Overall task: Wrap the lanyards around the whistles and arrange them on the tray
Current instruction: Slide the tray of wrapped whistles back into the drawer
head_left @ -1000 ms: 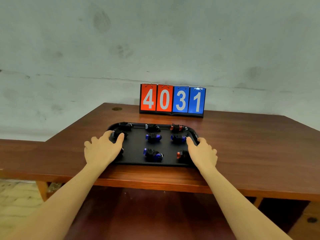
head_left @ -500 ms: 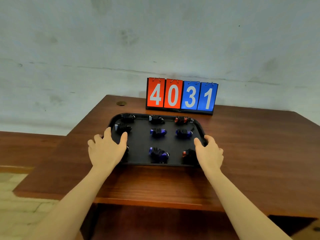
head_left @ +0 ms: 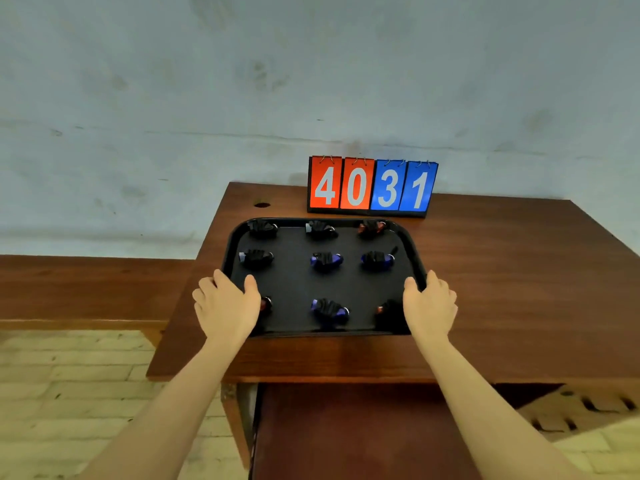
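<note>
A black tray (head_left: 294, 282) lies on the wooden table (head_left: 502, 289). Several whistles wrapped in black lanyards sit on it in rows, among them a blue one (head_left: 329, 310) at the front middle, another blue one (head_left: 327, 260) in the centre and a red one (head_left: 371, 227) at the back right. My left hand (head_left: 225, 303) grips the tray's left rim, thumb inside, and partly hides a red whistle (head_left: 266, 303). My right hand (head_left: 429, 303) grips the right rim, thumb over the edge, beside a red whistle (head_left: 386, 310).
A flip scoreboard (head_left: 372, 187) reading 4031 stands behind the tray against the wall. A small round hole (head_left: 261, 205) is in the table's back left corner. A lower wooden bench (head_left: 86, 289) runs to the left. The table's front edge lies just below the tray.
The view has tilted and pulled back, so the tray appears more from above. Both hands stay on the tray's rims, now a little farther apart.
</note>
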